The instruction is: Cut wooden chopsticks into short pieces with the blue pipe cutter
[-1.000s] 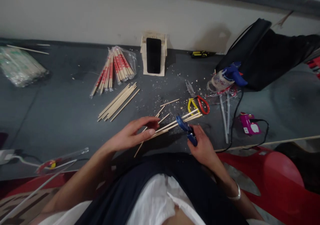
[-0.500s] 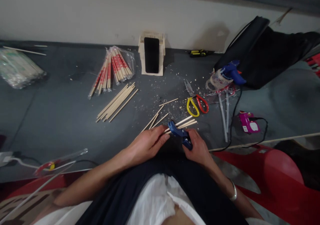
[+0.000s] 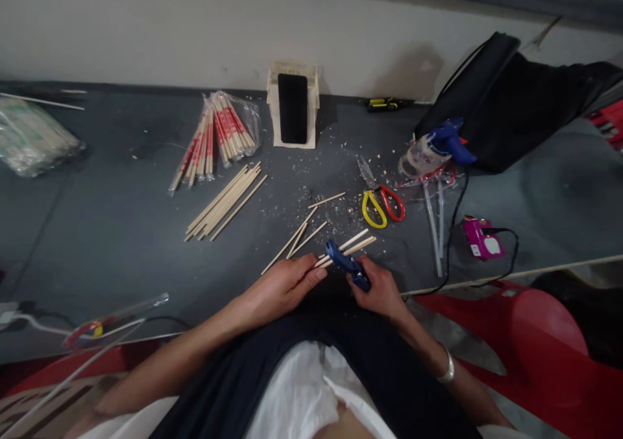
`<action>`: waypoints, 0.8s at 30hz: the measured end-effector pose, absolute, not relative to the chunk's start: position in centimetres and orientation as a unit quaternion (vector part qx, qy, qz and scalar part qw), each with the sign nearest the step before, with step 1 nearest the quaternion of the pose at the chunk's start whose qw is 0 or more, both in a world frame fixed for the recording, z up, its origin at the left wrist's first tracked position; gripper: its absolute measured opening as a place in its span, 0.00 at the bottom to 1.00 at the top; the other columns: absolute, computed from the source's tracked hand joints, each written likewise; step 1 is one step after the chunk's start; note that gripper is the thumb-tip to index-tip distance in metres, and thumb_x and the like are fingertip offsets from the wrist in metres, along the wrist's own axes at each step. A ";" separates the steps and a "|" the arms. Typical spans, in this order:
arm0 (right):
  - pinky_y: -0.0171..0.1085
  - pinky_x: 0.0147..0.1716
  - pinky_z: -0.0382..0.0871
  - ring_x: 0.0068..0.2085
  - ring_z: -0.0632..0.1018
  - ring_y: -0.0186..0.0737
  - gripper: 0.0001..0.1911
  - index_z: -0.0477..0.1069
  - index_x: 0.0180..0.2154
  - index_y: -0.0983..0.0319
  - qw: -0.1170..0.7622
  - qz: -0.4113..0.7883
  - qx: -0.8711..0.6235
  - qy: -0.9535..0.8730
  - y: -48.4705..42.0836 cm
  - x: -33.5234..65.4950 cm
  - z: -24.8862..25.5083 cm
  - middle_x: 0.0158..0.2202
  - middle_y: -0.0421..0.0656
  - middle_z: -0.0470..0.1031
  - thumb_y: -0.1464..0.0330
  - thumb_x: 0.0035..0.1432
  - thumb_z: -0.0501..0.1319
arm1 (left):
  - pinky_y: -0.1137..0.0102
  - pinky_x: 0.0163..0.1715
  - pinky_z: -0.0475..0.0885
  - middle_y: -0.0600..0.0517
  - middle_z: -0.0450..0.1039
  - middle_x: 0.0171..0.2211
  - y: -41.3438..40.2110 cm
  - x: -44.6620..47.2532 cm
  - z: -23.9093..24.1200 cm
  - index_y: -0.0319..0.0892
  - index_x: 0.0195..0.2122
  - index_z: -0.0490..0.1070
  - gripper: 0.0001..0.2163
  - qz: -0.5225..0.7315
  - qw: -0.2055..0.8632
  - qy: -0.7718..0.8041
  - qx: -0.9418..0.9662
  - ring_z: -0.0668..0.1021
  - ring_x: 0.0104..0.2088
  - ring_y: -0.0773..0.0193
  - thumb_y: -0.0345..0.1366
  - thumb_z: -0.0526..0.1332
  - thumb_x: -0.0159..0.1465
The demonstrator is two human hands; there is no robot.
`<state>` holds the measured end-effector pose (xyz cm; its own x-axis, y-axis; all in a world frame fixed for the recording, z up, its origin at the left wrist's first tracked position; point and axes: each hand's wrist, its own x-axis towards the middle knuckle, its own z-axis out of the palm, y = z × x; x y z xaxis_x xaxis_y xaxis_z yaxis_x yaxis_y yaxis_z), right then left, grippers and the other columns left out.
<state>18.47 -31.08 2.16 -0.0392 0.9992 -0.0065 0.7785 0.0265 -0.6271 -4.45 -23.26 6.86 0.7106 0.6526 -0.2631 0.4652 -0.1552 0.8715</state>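
My right hand grips a blue-handled cutter at the near edge of the dark table. Its jaws are set around a few thin wooden sticks that point up to the right. My left hand pinches the near ends of those sticks just left of the cutter. More loose sticks lie on the table just beyond my fingers.
A row of bare sticks and a bag of red-wrapped chopsticks lie at the left. Yellow-and-red scissors, a blue glue gun with its cord, a pink item, a phone stand and a black bag are behind and right.
Both hands have pulled back toward my body with the sticks and cutter. My left hand has slid along the sticks to close beside the cutter.
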 end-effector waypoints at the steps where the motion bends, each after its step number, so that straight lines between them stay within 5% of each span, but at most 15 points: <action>1: 0.35 0.31 0.74 0.30 0.81 0.42 0.07 0.72 0.39 0.58 0.228 0.251 -0.659 -0.671 -31.0 18.4 2.1 0.29 0.42 0.80 0.66 0.56 0.61 | 0.71 0.26 0.57 0.58 0.59 0.22 -23.3 -4.6 6.8 0.45 0.29 0.60 0.20 0.083 0.540 0.372 0.751 0.65 0.23 0.67 0.53 0.47 0.71; 24: 0.35 0.28 0.71 0.24 0.76 0.39 0.08 0.72 0.32 0.58 0.244 0.335 -0.684 -0.601 -29.7 18.0 3.0 0.23 0.41 0.76 0.61 0.59 0.60 | 0.70 0.29 0.63 0.57 0.60 0.21 -22.8 -3.7 6.5 0.46 0.27 0.59 0.18 0.087 0.536 0.398 0.739 0.66 0.23 0.65 0.50 0.45 0.70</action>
